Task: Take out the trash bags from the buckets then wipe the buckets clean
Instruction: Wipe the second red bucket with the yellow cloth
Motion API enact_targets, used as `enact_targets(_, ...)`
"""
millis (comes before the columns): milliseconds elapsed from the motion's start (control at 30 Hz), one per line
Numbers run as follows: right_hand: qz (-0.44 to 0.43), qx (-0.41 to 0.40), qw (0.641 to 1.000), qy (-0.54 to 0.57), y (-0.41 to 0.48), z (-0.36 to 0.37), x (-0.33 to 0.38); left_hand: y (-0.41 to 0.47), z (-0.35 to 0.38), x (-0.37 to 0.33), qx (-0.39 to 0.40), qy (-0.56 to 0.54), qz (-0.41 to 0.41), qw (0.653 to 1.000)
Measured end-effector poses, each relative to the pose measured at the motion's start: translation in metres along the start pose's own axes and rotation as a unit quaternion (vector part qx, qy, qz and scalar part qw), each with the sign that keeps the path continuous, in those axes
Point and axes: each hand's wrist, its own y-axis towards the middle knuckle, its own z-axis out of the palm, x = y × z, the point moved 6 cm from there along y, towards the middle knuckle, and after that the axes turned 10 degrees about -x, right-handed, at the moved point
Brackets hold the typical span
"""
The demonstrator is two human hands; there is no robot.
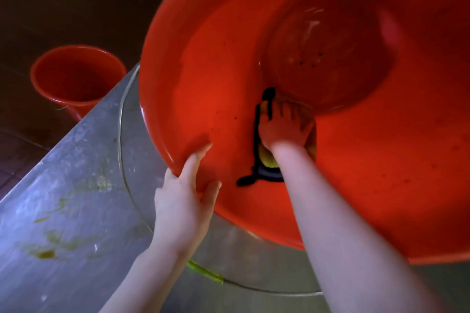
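No bag shows in either bucket, so the bag step looks done & wiping is underway. Big bucket (381,160) lies tipped on the counter (63,185), mouth toward the person. Its long axis runs from the rim at the L fingers up & right to the base, just past the R fingertips. L hand (185,193) pinches the near rim. R hand (284,127) is inside, fingers spread flat, pressing the cloth (267,160) on the wall. Dark specks remain on the base. 2nd bucket (76,76) stands well left of the L fingers; wiped or not, can't tell.
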Motion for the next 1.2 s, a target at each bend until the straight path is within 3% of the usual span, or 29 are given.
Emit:
enact_targets(200,-0.204,-0.052,0.975,0.069,-0.112,0.001,0.037,-0.002,0.000,0.000,-0.005,0.017,-0.001,1.000)
enact_targets(267,-0.231,-0.063,0.967,0.088,-0.152,0.000,0.041,-0.001,-0.001,-0.001,-0.004,0.021,0.005,1.000)
enact_targets(400,-0.176,-0.057,0.981,0.059,-0.111,0.003,0.034,-0.002,-0.004,0.000,0.004,0.019,-0.003,1.000)
enact_targets(567,-0.002,0.008,0.997,0.074,-0.007,0.001,0.007,-0.009,-0.002,-0.007,0.008,0.017,-0.008,1.000)
enact_targets(733,-0.022,-0.010,0.999,0.046,-0.017,0.008,0.001,-0.014,-0.007,-0.008,0.045,0.003,-0.047,0.998)
enact_targets(800,-0.036,-0.011,0.998,0.045,-0.025,0.010,-0.005,-0.016,-0.022,-0.013,0.017,-0.001,-0.051,0.999)
enact_targets(900,-0.046,-0.013,0.997,0.055,-0.033,0.008,-0.017,-0.013,-0.052,-0.038,-0.071,-0.016,0.063,0.995)
enact_targets(967,-0.044,-0.009,0.998,0.049,-0.038,0.007,-0.029,-0.009,-0.057,-0.048,-0.082,0.002,0.115,0.990)
enact_targets(1067,-0.006,-0.007,1.000,0.001,-0.042,0.004,-0.065,-0.007,-0.035,-0.048,-0.037,0.056,0.114,0.991)
enact_targets(1200,0.006,-0.018,0.996,-0.088,-0.050,-0.012,-0.100,-0.016,0.007,-0.042,0.017,0.019,0.048,0.999)
